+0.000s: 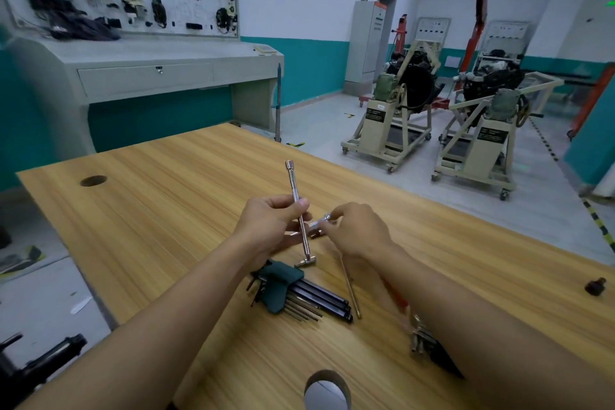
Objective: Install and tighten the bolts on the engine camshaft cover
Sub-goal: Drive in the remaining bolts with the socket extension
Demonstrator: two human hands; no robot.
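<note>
Above the middle of the wooden table (pixel 166 203), my left hand (pixel 271 223) grips a long chrome socket wrench (pixel 295 188) by its shaft. The socket end points up and away, and the T-head end (pixel 306 262) hangs near the table. My right hand (pixel 357 230) pinches a short chrome piece (pixel 320 222) lying crosswise against the wrench shaft, with a small dark part at its lower end. No engine cover or bolts are on the table.
A set of hex keys in a green holder (pixel 286 288) and a thin metal rod (pixel 349 288) lie below my hands. A small black socket (pixel 595 285) sits at the right edge, pliers (pixel 422 339) under my right forearm. Two engine stands (pixel 399 103) occupy the floor beyond.
</note>
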